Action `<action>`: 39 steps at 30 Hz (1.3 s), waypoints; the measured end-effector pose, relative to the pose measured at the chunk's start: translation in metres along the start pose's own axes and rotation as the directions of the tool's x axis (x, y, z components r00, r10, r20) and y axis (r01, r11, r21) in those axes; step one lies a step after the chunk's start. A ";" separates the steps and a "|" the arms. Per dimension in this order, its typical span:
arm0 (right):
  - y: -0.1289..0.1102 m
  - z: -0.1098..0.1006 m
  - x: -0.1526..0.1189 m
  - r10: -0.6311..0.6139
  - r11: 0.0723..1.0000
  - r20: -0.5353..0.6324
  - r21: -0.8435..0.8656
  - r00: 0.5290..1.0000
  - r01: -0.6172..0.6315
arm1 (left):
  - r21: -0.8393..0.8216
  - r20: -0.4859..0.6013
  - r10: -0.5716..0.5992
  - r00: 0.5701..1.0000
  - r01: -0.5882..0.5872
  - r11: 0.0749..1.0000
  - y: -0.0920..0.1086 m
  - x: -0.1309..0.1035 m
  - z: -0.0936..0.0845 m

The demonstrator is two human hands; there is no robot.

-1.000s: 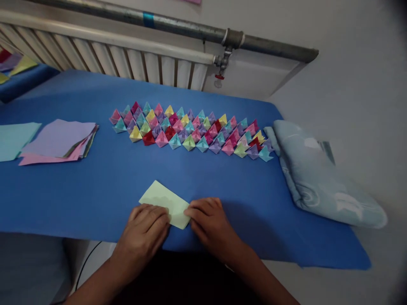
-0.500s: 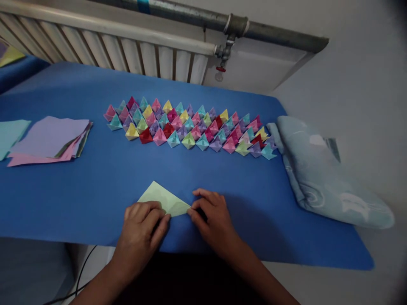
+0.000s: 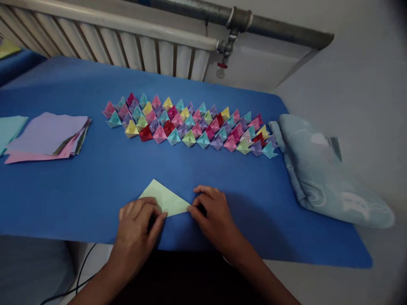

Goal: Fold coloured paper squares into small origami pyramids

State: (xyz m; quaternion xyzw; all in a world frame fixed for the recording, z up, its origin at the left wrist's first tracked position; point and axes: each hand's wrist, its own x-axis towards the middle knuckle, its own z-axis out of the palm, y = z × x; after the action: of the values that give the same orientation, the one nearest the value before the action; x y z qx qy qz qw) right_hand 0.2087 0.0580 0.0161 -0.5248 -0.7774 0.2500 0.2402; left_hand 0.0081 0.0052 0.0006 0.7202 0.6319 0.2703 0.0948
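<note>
A pale green sheet of paper (image 3: pixel 168 199), folded into a triangle, lies on the blue tabletop near the front edge. My left hand (image 3: pixel 140 220) covers its left part, fingers bent over it and thumb at the lower fold. With thumb and index finger, my right hand (image 3: pixel 213 214) pinches the paper's right corner. Beyond both hands, small folded paper boats (image 3: pixel 189 138) in pink, yellow, blue, purple, red and green stand in several close rows.
Left of the boats lies a stack of coloured paper (image 3: pixel 51 133), purple on top, beside a turquoise sheet (image 3: pixel 11 129). A folded light-blue blanket (image 3: pixel 318 178) rests at the right end. Behind the table (image 3: pixel 104 186) run a white radiator (image 3: pixel 148 53) and a metal pipe (image 3: pixel 282 31).
My left hand has slid slightly left along the pale green paper, showing more of its surface. The right hand keeps its pinch on the corner. The view has shifted a little.
</note>
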 end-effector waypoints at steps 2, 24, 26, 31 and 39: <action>0.000 0.001 0.001 0.002 1.000 0.012 -0.007 1.000 -0.002 | 0.009 -0.002 0.012 1.000 -0.012 1.000 -0.002 -0.002 -0.001; -0.026 -0.025 -0.006 0.143 0.689 0.335 0.641 0.931 -0.337 | 0.058 -0.129 0.342 0.931 -0.337 0.940 0.004 0.001 -0.013; -0.029 -0.035 -0.007 0.038 0.791 0.183 0.595 0.982 -0.141 | -0.040 -0.111 0.300 0.947 -0.306 0.951 0.009 0.005 -0.023; -0.043 -0.051 0.003 -0.214 0.824 0.080 0.550 0.973 0.136 | -0.419 0.004 0.159 0.987 -0.143 0.897 0.032 0.015 -0.047; -0.028 -0.028 0.043 0.035 0.898 0.444 0.380 0.895 -0.224 | -0.287 0.215 -0.014 0.976 0.077 0.955 0.020 0.013 -0.045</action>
State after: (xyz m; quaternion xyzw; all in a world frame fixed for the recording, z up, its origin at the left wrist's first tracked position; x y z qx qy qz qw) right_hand 0.1926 0.0934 0.0601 -0.4447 -0.7007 0.5361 0.1544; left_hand 0.0030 0.0053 0.0513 0.7077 0.5877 0.2810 0.2735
